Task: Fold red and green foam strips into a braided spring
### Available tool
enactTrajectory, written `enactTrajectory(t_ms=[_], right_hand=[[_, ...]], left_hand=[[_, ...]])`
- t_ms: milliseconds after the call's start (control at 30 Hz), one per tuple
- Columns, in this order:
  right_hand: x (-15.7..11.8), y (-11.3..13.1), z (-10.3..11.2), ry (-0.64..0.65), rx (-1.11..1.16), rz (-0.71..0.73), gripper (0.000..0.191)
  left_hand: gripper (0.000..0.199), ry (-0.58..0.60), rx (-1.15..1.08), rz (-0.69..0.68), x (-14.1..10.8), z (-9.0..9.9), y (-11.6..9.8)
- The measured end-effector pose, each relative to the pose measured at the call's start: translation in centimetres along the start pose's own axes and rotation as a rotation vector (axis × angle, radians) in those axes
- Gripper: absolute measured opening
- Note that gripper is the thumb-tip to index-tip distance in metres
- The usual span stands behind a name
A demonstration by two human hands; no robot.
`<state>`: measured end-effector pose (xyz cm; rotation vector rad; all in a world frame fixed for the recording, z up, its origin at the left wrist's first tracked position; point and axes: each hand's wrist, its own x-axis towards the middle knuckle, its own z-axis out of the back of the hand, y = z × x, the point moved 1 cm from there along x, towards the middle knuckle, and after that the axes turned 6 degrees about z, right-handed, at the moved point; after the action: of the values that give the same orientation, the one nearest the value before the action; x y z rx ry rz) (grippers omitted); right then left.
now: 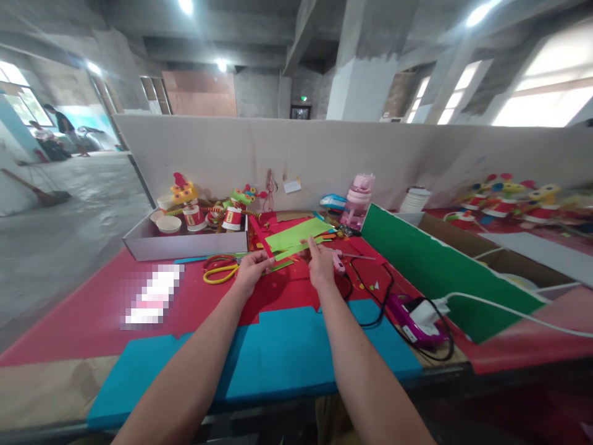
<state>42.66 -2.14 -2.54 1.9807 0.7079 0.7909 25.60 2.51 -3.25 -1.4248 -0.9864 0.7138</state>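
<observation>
Green paper [296,237] lay on the red table [204,309], just beyond both hands. The left hand [251,270] pinched a red strip [260,235] near its end; the right hand's [322,264] fingers were slightly parted at the paper's near edge — I couldn't tell whether they gripped it. A white box [185,247] held paper cups [168,226] and cup-bodied figures [232,217]. Blue sheets [287,352] covered the near edge — a concrete pillar [359,80] rose behind the partition [319,145].

Palm of right hand [321,266] hidden, toy figures [504,206] blurred, forearms [354,358] cropped below
</observation>
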Motion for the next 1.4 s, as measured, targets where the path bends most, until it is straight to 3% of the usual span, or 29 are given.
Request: enactTrajectory(t_ms=[167,733,1067,1300,1400], right_hand=[[-0.8,-0.1,-0.9,0.168,0.059,-0.052,0.031],[-0.6,-0.3,-0.5,0.124,0.041,0.020,0.035],[-0.4,-0.7,-0.4,0.033,-0.031,0.034,0.034],[1.3,-0.4,1.3,-0.216,0.010,0.174,0.032],[1.3,-0.5,1.4,-0.278,0.096,0.150,0.030]], left_hand=[[0.028,-0.016,-0.023,0.001,0.0,0.0,0.0],[0.029,-0.019,-0.019,-0.001,-0.2,-0.2,-0.1],[0.028,-0.005,0.008,-0.003,-0.1,-0.3,-0.1],[0.027,-0.007,0.013,-0.017,0.0,0.2,0.0],[0.027,-0.023,-0.032,-0.010,0.1,0.3,0.1]])
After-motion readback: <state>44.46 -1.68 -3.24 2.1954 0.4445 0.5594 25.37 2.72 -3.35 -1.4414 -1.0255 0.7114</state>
